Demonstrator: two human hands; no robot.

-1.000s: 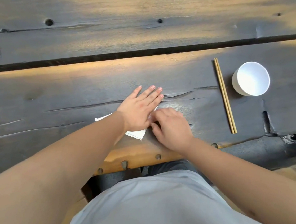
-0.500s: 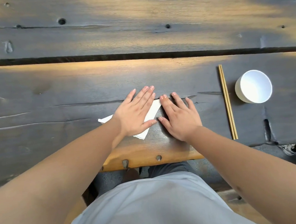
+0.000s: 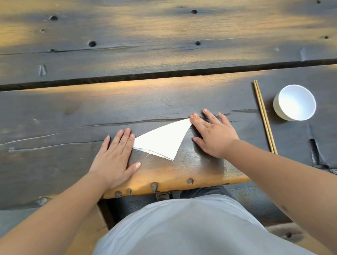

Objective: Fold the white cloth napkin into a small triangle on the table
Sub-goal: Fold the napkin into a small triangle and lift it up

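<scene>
Napkin lies folded in a triangle on the table. Left hand at nine o'clock and right hand at three o'clock rest flat, fingers spread, gripping nothing.

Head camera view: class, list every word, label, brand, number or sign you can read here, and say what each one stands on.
None: no readable text appears anywhere in this view.
The white napkin, white bowl, chopsticks and wooden table are all plain, with no print, label or number.
The grey shirt shows no logo.
</scene>
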